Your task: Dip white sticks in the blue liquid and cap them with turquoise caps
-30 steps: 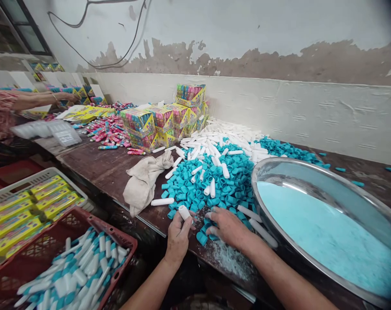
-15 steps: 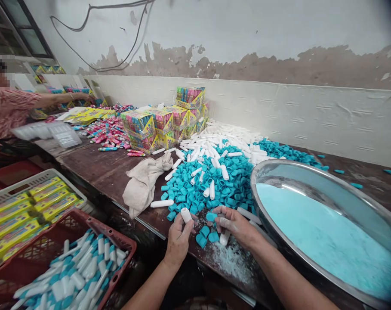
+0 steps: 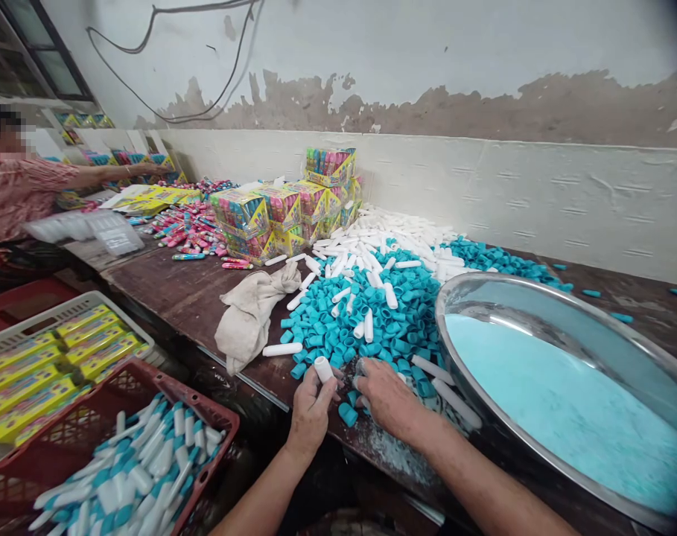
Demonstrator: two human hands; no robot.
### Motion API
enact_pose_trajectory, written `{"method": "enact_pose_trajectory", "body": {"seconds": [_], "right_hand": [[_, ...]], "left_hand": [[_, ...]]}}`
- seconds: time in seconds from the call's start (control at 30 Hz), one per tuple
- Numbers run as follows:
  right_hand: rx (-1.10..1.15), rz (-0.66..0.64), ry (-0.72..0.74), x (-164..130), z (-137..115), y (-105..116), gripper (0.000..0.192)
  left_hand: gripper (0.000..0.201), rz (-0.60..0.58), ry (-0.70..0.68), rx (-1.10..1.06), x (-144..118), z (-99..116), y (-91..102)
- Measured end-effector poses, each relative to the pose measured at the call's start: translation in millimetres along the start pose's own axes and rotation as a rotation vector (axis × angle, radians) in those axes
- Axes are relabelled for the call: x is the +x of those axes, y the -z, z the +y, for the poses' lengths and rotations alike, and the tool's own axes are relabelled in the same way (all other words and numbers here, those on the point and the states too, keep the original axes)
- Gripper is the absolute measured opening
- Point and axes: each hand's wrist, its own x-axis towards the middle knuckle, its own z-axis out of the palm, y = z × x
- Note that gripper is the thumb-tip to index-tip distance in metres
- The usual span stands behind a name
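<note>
One white tube (image 3: 323,371), lower centre of frame, pinched in the fingers of the left hand (image 3: 309,412); its lower end is hidden by them. Right hand (image 3: 391,398) bent low over the desk (image 3: 153,279); fingertips obscured, grasp cannot be told. Loose teal cap (image 3: 348,415) just left of them. Teal pile (image 3: 316,320) above both hands. Steel basin (image 3: 584,320), right, cut off by the edge. Red crate (image 3: 212,408), lower left, likewise cropped. Co-worker (image 3: 14,195), upper left, partly out of frame.
</note>
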Motion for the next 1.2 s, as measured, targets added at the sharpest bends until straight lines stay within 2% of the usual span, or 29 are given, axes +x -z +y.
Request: {"method": "enact_pose_trajectory", "body": {"seconds": [0.3,0.63,0.8,0.87,0.93,1.03,1.2], "right_hand": [[0.255,0.050,-0.086,-4.4,9.1,-0.5,0.016],[0.262,0.058,-0.127,-5.4,8.0,0.7,0.019],[0.118,0.191,-0.121,22.1,12.6,-0.6,0.035],[0.011,0.188,-0.124,33.7,12.6,-1.4,0.037],[-0.060,0.153,-0.123,40.6,13.5,-1.9,0.032],[-0.084,0.126,-0.132,39.6,20.1,-2.2,0.022],[-0.072,0.128,-0.159,23.8,33.1,1.2,0.019]], "left_hand": [[0.024,0.008,0.013,-0.003,-0.4,1.1,0.1],[0.023,0.014,0.003,0.008,-0.7,3.4,0.1],[0.024,0.030,-0.007,-0.009,-0.5,4.4,-1.4],[0.023,0.039,-0.014,-0.007,-0.3,5.1,-1.9],[0.023,0.046,-0.014,-0.010,0.0,5.3,-2.0],[0.022,0.037,-0.013,-0.017,0.4,3.0,-1.3],[0.022,0.019,-0.009,-0.020,0.3,-2.8,-0.3]]}}
